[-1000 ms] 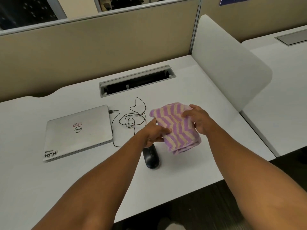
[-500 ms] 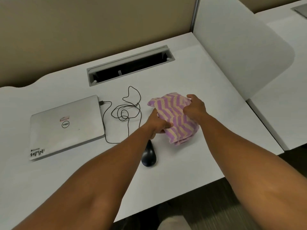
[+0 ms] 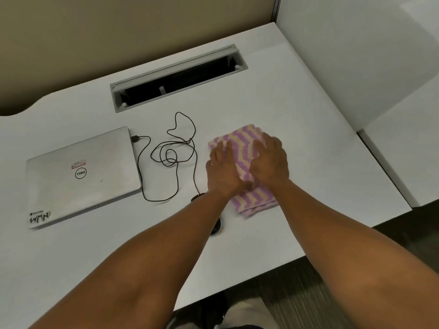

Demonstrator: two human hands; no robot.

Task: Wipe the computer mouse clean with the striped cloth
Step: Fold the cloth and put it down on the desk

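The purple and cream striped cloth (image 3: 242, 148) lies folded flat on the white desk (image 3: 308, 176). My left hand (image 3: 222, 170) and my right hand (image 3: 269, 161) rest palm-down on top of it, fingers spread, side by side. The black computer mouse (image 3: 216, 228) sits on the desk just left of the cloth's near corner; my left forearm covers most of it, so only its two ends show. Its black cable (image 3: 177, 157) runs in loose loops to the laptop.
A closed silver laptop (image 3: 80, 176) lies at the left. A grey cable slot (image 3: 178, 77) is set into the desk behind. A white divider panel (image 3: 356, 55) stands at the right. The desk's front edge is near my forearms.
The cloth was held up off the desk between both hands; now it lies flat and both hands press on top of it. The camera has tilted down.
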